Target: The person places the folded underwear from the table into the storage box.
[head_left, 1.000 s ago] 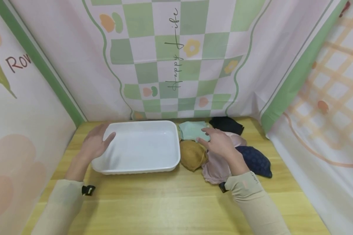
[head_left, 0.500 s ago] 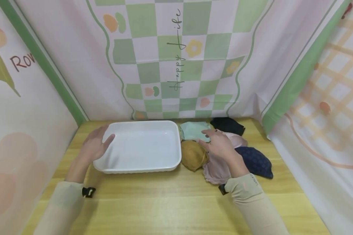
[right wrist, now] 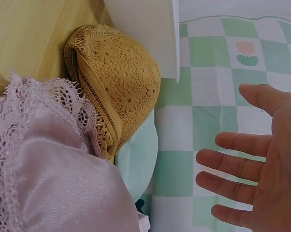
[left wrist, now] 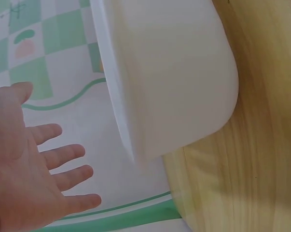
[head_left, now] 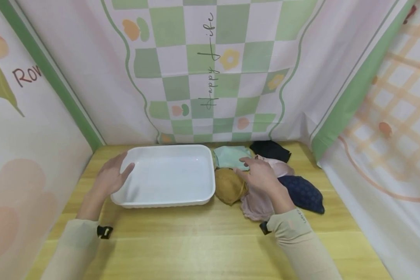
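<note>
My left hand [head_left: 108, 175] hovers at the left end of a white rectangular tray [head_left: 168, 203], fingers spread and holding nothing. In the left wrist view its straight fingers are apart from the tray's outer wall [left wrist: 179, 82]. Over the clothing on the right, my right hand [head_left: 262, 177] hangs with extended, empty fingers. Beneath and around it lie folded bras: a mint green one [head_left: 227, 156], a mustard lace one [head_left: 228, 186] beside the tray, and a pink satin one [head_left: 257, 204] with lace trim, partly hidden by the hand.
A black bra [head_left: 270, 150] lies at the back right and a navy patterned one [head_left: 302, 193] right of my right wrist. All rest on a wooden table [head_left: 182, 245]. A printed curtain [head_left: 210, 77] hangs behind it, with more cloth along both sides.
</note>
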The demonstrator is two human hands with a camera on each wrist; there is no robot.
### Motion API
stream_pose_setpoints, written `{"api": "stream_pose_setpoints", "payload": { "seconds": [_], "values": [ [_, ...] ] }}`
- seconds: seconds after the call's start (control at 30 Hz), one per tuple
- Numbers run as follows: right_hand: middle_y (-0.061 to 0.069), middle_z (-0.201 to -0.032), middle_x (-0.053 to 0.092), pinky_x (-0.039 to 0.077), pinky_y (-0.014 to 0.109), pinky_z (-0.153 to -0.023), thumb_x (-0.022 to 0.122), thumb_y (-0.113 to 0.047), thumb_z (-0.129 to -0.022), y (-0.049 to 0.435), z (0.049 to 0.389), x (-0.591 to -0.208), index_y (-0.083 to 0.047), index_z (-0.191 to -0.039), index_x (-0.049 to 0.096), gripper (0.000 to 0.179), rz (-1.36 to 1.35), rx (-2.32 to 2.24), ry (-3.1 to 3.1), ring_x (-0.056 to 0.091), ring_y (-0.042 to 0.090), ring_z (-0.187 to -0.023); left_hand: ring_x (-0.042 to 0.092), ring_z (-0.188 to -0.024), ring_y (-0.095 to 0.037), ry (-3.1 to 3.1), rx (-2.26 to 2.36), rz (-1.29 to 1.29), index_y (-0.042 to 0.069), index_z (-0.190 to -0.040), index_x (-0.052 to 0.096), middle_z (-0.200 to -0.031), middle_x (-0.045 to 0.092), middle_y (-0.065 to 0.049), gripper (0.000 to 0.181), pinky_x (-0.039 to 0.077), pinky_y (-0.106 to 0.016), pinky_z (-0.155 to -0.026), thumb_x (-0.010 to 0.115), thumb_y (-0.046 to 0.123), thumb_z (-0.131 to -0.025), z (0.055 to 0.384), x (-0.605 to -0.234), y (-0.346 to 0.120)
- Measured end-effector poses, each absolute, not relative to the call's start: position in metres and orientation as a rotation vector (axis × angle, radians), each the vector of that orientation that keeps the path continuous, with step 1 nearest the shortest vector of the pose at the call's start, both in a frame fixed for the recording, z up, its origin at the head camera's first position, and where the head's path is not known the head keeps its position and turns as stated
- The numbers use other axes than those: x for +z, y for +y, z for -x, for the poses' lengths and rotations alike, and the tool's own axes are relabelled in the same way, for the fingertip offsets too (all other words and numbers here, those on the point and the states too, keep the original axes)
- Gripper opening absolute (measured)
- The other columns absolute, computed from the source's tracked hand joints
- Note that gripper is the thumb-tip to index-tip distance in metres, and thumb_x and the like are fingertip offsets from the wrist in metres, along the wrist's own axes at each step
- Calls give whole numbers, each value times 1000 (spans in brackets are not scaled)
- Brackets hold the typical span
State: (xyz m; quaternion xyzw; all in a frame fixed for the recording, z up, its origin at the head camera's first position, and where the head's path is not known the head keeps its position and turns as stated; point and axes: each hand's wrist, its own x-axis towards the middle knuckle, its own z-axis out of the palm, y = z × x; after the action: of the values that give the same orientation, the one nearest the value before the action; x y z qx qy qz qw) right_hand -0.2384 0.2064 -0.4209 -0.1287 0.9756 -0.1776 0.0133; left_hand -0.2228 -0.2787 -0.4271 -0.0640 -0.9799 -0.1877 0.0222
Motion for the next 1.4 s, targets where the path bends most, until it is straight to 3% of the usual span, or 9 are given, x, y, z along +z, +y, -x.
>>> {"api": "stream_pose_setpoints", "payload": {
  "seconds": [0.5,0.93,1.4],
  "values": [
    [15,-129,68,38,63,-109,51,-54,-99,205,232,-421,-11,-143,54,62,396,-572,3042,61,39,-121,27,-142,-57,-3023,-582,188,-4,-156,21,-158,26,-35,72,21,-65,-119,27,49,-108,221,-435,-282],
    [13,-130,68,47,58,-103,50,-58,-98,204,230,-425,-12,-144,53,64,377,-573,3027,59,39,-123,30,-140,-58,-3019,-586,191,-3,-156,22,-154,30,-37,71,24,-66,-118,27,49,-108,220,-442,-285],
    [14,-125,70,51,54,-98,52,-54,-99,199,228,-430,-11,-141,56,60,465,-569,3041,65,36,-115,29,-141,-57,-3024,-592,188,-3,-157,22,-156,28,-36,71,24,-65,-118,27,49,-108,223,-450,-288]
  ]
}}
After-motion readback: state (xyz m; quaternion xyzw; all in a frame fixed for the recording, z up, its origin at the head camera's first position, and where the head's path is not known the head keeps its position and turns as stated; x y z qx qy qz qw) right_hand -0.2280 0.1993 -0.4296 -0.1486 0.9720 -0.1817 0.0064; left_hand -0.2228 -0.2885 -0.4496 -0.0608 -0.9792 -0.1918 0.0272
